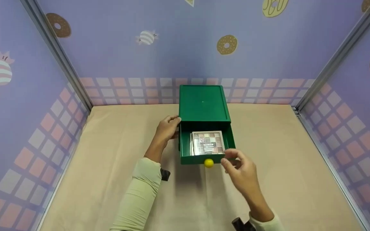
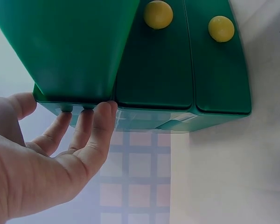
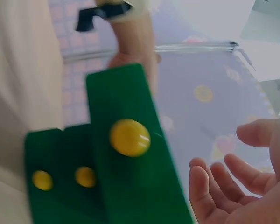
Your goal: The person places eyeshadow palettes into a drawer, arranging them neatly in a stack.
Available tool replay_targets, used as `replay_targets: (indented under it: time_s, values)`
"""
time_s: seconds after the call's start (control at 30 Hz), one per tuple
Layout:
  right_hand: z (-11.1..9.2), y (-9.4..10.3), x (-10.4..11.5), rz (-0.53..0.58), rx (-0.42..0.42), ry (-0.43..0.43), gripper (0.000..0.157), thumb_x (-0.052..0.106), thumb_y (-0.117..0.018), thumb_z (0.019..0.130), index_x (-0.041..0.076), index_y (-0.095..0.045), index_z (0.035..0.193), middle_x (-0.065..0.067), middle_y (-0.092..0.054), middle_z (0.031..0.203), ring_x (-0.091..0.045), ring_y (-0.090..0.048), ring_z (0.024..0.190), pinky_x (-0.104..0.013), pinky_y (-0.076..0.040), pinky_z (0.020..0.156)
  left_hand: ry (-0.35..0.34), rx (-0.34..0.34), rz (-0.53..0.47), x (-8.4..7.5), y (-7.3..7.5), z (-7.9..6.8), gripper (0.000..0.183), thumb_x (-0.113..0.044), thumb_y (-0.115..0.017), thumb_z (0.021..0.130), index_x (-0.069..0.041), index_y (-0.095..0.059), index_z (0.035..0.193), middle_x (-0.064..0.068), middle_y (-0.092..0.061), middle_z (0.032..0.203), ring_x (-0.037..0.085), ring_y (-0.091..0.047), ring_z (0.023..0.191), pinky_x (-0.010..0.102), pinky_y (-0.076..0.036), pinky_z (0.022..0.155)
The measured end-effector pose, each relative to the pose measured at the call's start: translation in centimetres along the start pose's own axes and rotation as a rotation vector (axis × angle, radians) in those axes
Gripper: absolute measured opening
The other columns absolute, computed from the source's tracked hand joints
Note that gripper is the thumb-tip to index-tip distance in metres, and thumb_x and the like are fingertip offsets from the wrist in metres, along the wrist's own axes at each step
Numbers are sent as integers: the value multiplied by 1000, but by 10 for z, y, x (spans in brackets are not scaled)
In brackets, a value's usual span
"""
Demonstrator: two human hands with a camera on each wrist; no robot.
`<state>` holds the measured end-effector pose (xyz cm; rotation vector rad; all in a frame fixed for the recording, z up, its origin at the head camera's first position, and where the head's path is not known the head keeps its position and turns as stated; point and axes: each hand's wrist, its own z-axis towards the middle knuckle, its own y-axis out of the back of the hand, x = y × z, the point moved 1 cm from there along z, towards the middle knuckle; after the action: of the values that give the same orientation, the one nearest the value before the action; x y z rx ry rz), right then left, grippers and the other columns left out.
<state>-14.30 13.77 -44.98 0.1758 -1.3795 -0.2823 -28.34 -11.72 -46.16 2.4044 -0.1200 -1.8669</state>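
A green drawer cabinet (image 1: pixel 203 103) stands near the back wall with its top drawer (image 1: pixel 186 159) pulled out. Inside the drawer lies an eyeshadow palette (image 1: pixel 208 142) with a clear lid and a grid of coloured squares; another thin edge shows under it at the left. My left hand (image 1: pixel 167 129) touches the cabinet's left side near the front, with the thumb by the top edge and fingertips against the side (image 2: pixel 84 144). Beside the drawer's front right corner is my right hand (image 1: pixel 242 171), fingers loosely bent and holding nothing. A yellow knob (image 1: pixel 208 163) sits on the drawer front.
Two lower drawers with yellow knobs (image 2: pixel 221 29) are pushed in below. A beige cloth (image 1: pixel 124 128) covers the table. Patterned lilac panels (image 1: pixel 185 54) rise at the back and both sides, with metal posts (image 1: pixel 56 54) in the corners.
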Motion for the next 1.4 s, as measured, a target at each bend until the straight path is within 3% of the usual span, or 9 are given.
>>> replay_targets:
  time_s: [0.23, 0.4, 0.6, 0.8, 1.07, 1.4]
  values:
    - [-14, -32, -30, -49, -78, -43, 26, 19, -75, 84, 13, -66, 108, -9, -64, 99, -19, -71, 84, -22, -57, 70, 0, -9, 36, -1, 0, -1, 43, -40, -49, 97, -22, -52, 136, 7, -56, 132, 22, -66, 97, 39, -55, 88]
    - [-16, -51, -39, -38, -138, -17, 24, 17, -78, 81, 12, -67, 102, -7, -62, 99, -15, -70, 82, -22, -57, 73, 6, -8, 42, 0, 0, 0, 43, -40, -49, 98, -23, -52, 136, 7, -55, 133, 22, -65, 99, 37, -55, 86]
    - [-16, -62, -46, -58, -256, 54, 23, 11, -80, 76, 10, -69, 96, -7, -61, 93, -15, -69, 79, -25, -58, 70, 2, -11, 41, 0, 0, -1, 42, -40, -49, 98, -23, -52, 136, 7, -56, 132, 23, -66, 98, 38, -55, 86]
    - [-12, -65, -46, -89, -293, 94, 22, 6, -80, 75, 9, -69, 93, -6, -61, 92, -14, -68, 79, -23, -58, 70, -11, -14, 33, 1, -1, -1, 42, -40, -48, 98, -23, -52, 136, 7, -57, 130, 23, -67, 98, 38, -55, 86]
    - [8, -69, -46, -119, -308, 116, 19, 8, -79, 75, 8, -69, 92, -6, -61, 91, -13, -66, 77, -19, -56, 68, -6, -15, 44, 0, 0, -1, 41, -42, -49, 97, -24, -53, 134, 5, -56, 130, 21, -65, 96, 38, -55, 85]
    - [57, -77, -46, -137, -314, 114, 17, 14, -78, 77, 9, -70, 91, -7, -62, 89, -15, -64, 76, -24, -56, 67, 13, -15, 30, 0, 0, -1, 40, -43, -49, 97, -24, -54, 133, 5, -51, 137, 22, -61, 108, 43, -53, 93]
